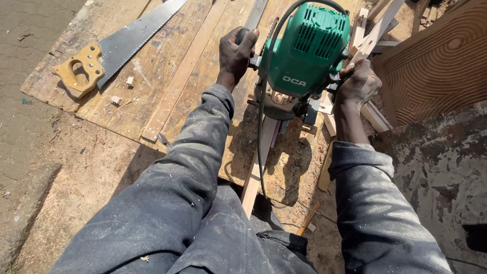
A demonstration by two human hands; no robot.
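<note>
setting: outdoor sunlit ground of sandy dirt and sawdust, with a worn plywood work board [167,76] lying flat on it.
head view, left hand: the left hand [236,53] is closed tight around the dark left side handle of the green plastic-bodied electric router [307,50], fingers wrapped over the top, thumb side toward the machine.
left arm: the dusty grey-blue sleeve runs up from the lower left, elbow bent, wrist straight into the handle.
right hand: the right hand [359,83] is curled shut around the router's right side handle, knuckles up and dusted pale; the handle itself is mostly hidden under the fingers.
right arm: the forearm is bare above the pushed-up grey sleeve, and comes up from the lower right almost in line with the handle.
router: it stands upright between the two hands, base down on a long narrow pale wooden strip [258,162] that runs along the board toward the person.
cord: a black power cord [264,127] loops from the top of the machine, down its left side and along the strip.
left of the board: a hand saw with a yellow-brown wooden handle and dark blade [109,53] lies flat, well apart from the hands; small wood offcuts sit near it.
right side: a carved brown wooden panel with ridged concentric grooves [439,66] leans beside loose pale wood slats [373,30].
</note>
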